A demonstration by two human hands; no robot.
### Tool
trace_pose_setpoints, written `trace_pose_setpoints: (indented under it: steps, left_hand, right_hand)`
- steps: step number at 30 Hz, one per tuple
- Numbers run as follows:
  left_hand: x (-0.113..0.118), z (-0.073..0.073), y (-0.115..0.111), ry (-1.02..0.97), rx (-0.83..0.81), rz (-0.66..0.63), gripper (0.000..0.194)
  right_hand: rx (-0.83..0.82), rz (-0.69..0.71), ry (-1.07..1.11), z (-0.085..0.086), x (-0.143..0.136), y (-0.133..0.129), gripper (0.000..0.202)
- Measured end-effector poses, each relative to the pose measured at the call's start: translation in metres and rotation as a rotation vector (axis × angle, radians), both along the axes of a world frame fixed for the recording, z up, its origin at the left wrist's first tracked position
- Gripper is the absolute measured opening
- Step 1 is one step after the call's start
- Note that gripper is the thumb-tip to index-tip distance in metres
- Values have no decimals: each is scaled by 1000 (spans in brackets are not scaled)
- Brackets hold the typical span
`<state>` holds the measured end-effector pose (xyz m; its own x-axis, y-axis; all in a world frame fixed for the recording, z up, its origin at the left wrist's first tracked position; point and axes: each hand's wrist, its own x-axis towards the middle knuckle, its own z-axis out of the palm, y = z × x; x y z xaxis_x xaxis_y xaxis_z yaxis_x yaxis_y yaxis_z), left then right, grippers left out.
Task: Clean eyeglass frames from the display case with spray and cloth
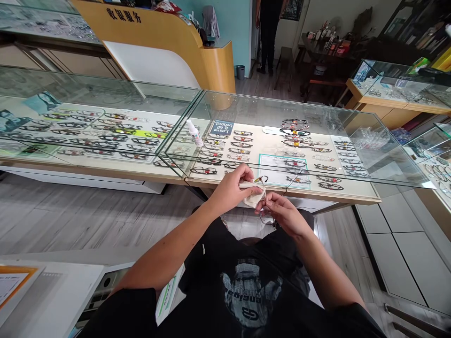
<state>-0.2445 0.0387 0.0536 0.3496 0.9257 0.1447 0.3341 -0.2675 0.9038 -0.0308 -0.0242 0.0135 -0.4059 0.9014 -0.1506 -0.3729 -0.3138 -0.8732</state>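
My left hand [237,186] pinches a folded cream cloth [253,199] in front of the display case, above my lap. Against the cloth is a thin-framed pair of glasses [267,217], with one curved temple tip poking up past my left fingers. The fingertips of my right hand [283,213] are closed on the glasses' frame, close beside the cloth. One lens hangs below the right fingers; the rest is partly covered by the cloth and fingers. A small white spray bottle [194,134] stands on the glass top beyond my hands.
The glass display case [243,101] directly ahead holds rows of glasses, and another case [105,84] adjoins it on the left. A yellow counter [214,70] stands behind. Further back a person in dark clothes [268,33] stands near a stool [284,61]. White cabinets [391,244] are at right.
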Motion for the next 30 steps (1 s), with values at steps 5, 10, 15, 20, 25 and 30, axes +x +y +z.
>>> trace_pose_setpoints:
  steps: [5, 10, 15, 20, 25, 30]
  left_hand:
    - [0, -1, -10, 285, 270, 281, 59]
    - [-1, 1, -23, 492, 104, 349, 65]
    - [-6, -2, -24, 490, 0, 269, 68]
    - [-11, -7, -26, 421, -154, 126, 76]
    - [-14, -17, -23, 173, -322, 7, 61]
    - [-7, -37, -17, -293, -444, -3, 53]
  right_hand:
    - [100, -23, -26, -5, 0, -2, 24]
    - [135, -57, -78, -7, -5, -2, 27]
    - [155, -70, -112, -4, -10, -3, 26]
    - [144, -84, -153, -6, -11, -6, 28]
    - [152, -77, -171, -5, -11, -7, 28]
    - [154, -47, -144, 0, -14, -4, 30]
